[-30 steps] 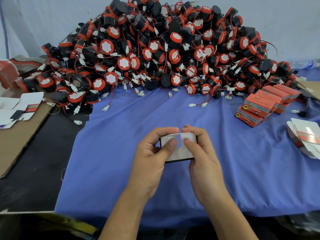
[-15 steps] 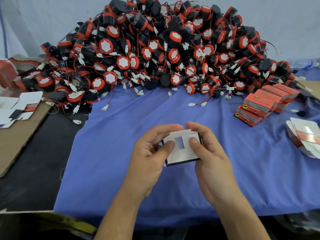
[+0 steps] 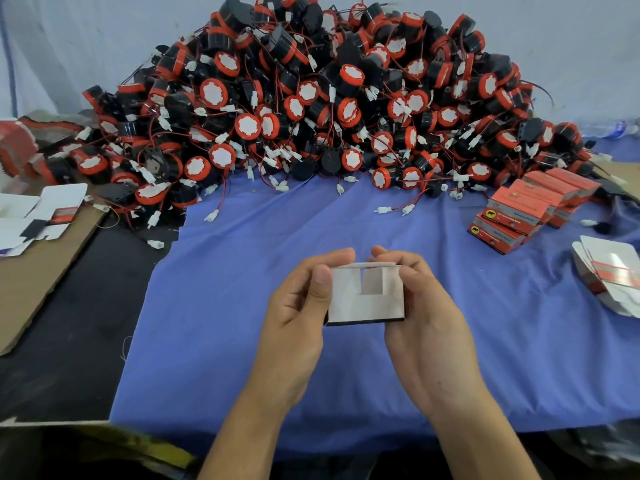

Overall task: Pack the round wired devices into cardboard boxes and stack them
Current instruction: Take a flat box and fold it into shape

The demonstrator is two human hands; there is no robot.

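Observation:
I hold a small white cardboard box [image 3: 365, 299] between both hands above the blue cloth [image 3: 214, 323]. Its white inner face is turned to me, with a square notch near the top and a black bottom edge. My left hand [image 3: 298, 306] grips its left side, thumb on the front. My right hand [image 3: 420, 306] grips its right side. A big heap of round black and red wired devices [image 3: 311, 105] fills the far side of the table. Packed red boxes [image 3: 530, 209] are stacked at the right.
Flat white box blanks [image 3: 609, 271] lie at the right edge. More flat blanks [image 3: 45, 213] sit on a brown cardboard sheet [image 3: 31, 282] at the left. Black table surface [image 3: 69, 341] shows left of the cloth. A grey wall stands behind the heap.
The box has risen slightly and tilted up, so its inner face and notch show more. My thumbs have slid from the front flaps out to the box's sides.

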